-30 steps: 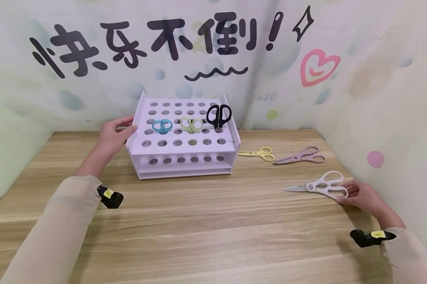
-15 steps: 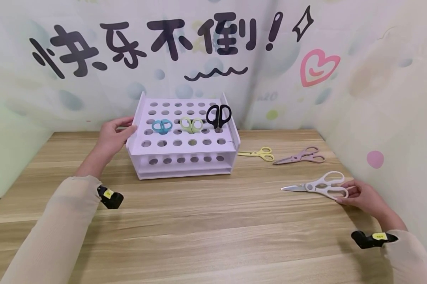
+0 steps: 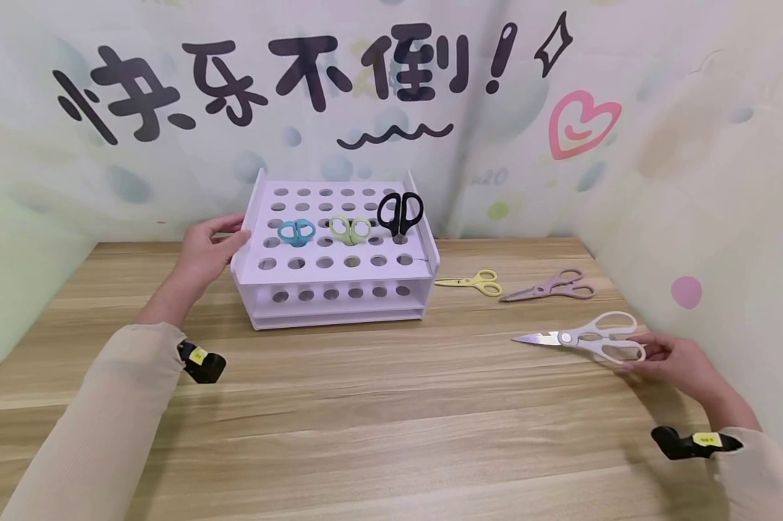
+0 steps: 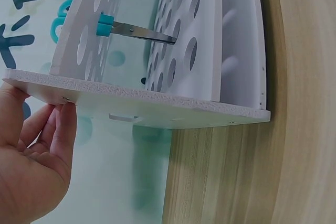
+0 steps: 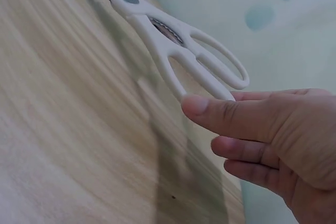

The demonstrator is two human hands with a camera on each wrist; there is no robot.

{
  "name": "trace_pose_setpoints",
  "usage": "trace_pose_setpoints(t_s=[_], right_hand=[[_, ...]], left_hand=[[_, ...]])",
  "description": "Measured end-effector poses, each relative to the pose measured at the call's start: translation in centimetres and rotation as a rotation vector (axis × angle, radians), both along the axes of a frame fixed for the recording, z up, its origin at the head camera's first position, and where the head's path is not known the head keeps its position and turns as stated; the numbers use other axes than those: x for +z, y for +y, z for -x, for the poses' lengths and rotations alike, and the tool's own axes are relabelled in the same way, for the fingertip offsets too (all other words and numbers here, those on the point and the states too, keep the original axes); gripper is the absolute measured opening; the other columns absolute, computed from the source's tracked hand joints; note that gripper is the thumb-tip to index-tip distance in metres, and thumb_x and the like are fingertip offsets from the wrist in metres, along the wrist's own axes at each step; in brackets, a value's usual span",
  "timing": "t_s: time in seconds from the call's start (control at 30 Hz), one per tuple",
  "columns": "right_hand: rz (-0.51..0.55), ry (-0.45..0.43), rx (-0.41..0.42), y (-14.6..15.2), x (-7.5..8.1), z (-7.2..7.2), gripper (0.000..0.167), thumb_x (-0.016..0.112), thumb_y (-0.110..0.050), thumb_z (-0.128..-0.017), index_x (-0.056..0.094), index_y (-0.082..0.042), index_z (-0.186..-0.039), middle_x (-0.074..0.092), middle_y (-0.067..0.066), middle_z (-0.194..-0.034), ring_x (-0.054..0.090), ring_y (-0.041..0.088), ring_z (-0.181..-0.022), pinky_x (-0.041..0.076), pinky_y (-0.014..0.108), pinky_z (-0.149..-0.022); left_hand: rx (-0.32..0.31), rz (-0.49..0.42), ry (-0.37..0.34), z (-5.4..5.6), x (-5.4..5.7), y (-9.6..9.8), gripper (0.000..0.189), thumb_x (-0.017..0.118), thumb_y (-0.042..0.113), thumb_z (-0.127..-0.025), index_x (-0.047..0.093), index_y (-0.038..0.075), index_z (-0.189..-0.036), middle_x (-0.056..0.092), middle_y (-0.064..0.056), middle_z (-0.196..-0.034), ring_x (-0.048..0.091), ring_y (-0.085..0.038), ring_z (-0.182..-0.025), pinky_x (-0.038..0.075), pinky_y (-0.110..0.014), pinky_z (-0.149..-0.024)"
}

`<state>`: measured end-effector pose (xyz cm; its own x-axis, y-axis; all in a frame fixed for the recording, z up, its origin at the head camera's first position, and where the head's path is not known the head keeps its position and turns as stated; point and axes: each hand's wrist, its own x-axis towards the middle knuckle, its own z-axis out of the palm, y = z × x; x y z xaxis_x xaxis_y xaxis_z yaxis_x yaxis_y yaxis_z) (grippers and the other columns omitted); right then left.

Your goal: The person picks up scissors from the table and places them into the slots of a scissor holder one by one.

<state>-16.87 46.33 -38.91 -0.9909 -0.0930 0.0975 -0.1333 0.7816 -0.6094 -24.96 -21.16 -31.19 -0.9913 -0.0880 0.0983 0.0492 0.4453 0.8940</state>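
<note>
A white rack point(image 3: 339, 275) with rows of round holes stands at the back of the table. My left hand point(image 3: 205, 250) grips its left side panel, thumb in front and fingers at the outer face. Blue-handled scissors point(image 4: 144, 33), green-handled scissors point(image 3: 350, 233) and black-handled scissors point(image 3: 398, 226) stand in its holes, handles up. At the right, my right hand point(image 3: 684, 367) pinches white kitchen scissors point(image 3: 566, 338) by one handle loop, thumb on top. In the right wrist view the white scissors point(image 5: 149, 32) are lifted off the table, their blades pointing away from the hand.
Yellow scissors point(image 3: 479, 282) lie flat just right of the rack, blades pointing left. Pink-purple scissors point(image 3: 548, 290) lie beside them. A printed curtain point(image 3: 496, 145) closes off the back and sides of the wooden table point(image 3: 378, 420).
My right hand has shifted slightly right with the white scissors, which have risen and turned a little. My left hand and the rack keep their place.
</note>
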Motion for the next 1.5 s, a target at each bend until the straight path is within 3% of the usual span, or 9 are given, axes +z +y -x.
trace_pose_setpoints(t_s=[0.2, 0.47, 0.6, 0.87, 1.07, 1.27, 1.5], right_hand=[[0.097, 0.009, 0.004, -0.1, 1.1, -0.3, 0.026, 0.077, -0.003, -0.071, 0.066, -0.003, -0.095, 0.059, -0.01, -0.07, 0.057, 0.001, -0.06, 0.047, 0.016, -0.051], [0.135, 0.013, -0.033, -0.2, 2.8, -0.5, 0.022, 0.074, -0.006, -0.076, 0.071, -0.019, -0.093, 0.063, -0.017, -0.071, 0.058, -0.005, -0.064, 0.045, 0.011, -0.055], [0.154, 0.019, -0.039, -0.4, 3.5, -0.6, 0.019, 0.071, -0.006, -0.079, 0.071, -0.018, -0.093, 0.065, -0.02, -0.074, 0.059, -0.008, -0.068, 0.044, 0.009, -0.057], [0.134, 0.063, -0.06, -0.9, 4.6, -0.7, 0.018, 0.065, -0.012, -0.086, 0.067, -0.029, -0.091, 0.063, -0.024, -0.075, 0.059, -0.008, -0.067, 0.042, 0.006, -0.059], [0.078, 0.11, -0.074, -1.9, 5.7, -0.5, 0.009, 0.063, -0.014, -0.087, 0.069, -0.013, -0.094, 0.065, -0.019, -0.071, 0.057, -0.009, -0.067, 0.04, 0.005, -0.06], [0.028, 0.148, -0.101, -3.0, 6.6, -0.5, 0.025, 0.062, -0.016, -0.088, 0.063, 0.007, -0.098, 0.064, -0.016, -0.069, 0.056, -0.01, -0.065, 0.041, 0.005, -0.059], [-0.03, 0.243, -0.117, -4.4, 7.4, -0.3, 0.027, 0.063, -0.014, -0.087, 0.062, 0.011, -0.097, 0.06, -0.019, -0.067, 0.05, -0.009, -0.063, 0.039, 0.007, -0.055]], left_hand=[[-0.004, 0.009, -0.01, -0.1, 0.1, 0.1, 0.052, 0.052, 0.03, -0.093, 0.041, 0.006, -0.138, 0.044, -0.013, -0.123, 0.049, -0.018, -0.101, 0.046, -0.01, -0.071], [0.001, 0.013, -0.021, -0.2, 0.1, 0.1, 0.052, 0.052, 0.031, -0.093, 0.041, 0.007, -0.138, 0.043, -0.013, -0.124, 0.049, -0.02, -0.103, 0.045, -0.01, -0.071], [0.002, 0.011, -0.021, -0.2, 0.1, 0.1, 0.052, 0.052, 0.031, -0.093, 0.041, 0.007, -0.138, 0.043, -0.013, -0.124, 0.049, -0.02, -0.103, 0.046, -0.01, -0.071], [0.0, 0.011, -0.022, -0.1, 0.0, 0.1, 0.053, 0.052, 0.032, -0.093, 0.041, 0.008, -0.138, 0.043, -0.013, -0.125, 0.048, -0.022, -0.105, 0.046, -0.01, -0.072], [0.003, 0.007, -0.007, 0.0, 0.0, 0.1, 0.052, 0.053, 0.03, -0.093, 0.041, 0.006, -0.138, 0.044, -0.012, -0.122, 0.049, -0.02, -0.104, 0.046, -0.011, -0.071], [0.004, 0.009, -0.03, -0.1, 0.2, 0.1, 0.053, 0.052, 0.03, -0.093, 0.04, 0.007, -0.139, 0.043, -0.014, -0.126, 0.048, -0.024, -0.108, 0.046, -0.011, -0.073], [0.007, 0.016, -0.043, -0.1, 0.1, 0.1, 0.053, 0.051, 0.031, -0.093, 0.04, 0.009, -0.139, 0.042, -0.014, -0.127, 0.047, -0.026, -0.111, 0.046, -0.013, -0.075]])
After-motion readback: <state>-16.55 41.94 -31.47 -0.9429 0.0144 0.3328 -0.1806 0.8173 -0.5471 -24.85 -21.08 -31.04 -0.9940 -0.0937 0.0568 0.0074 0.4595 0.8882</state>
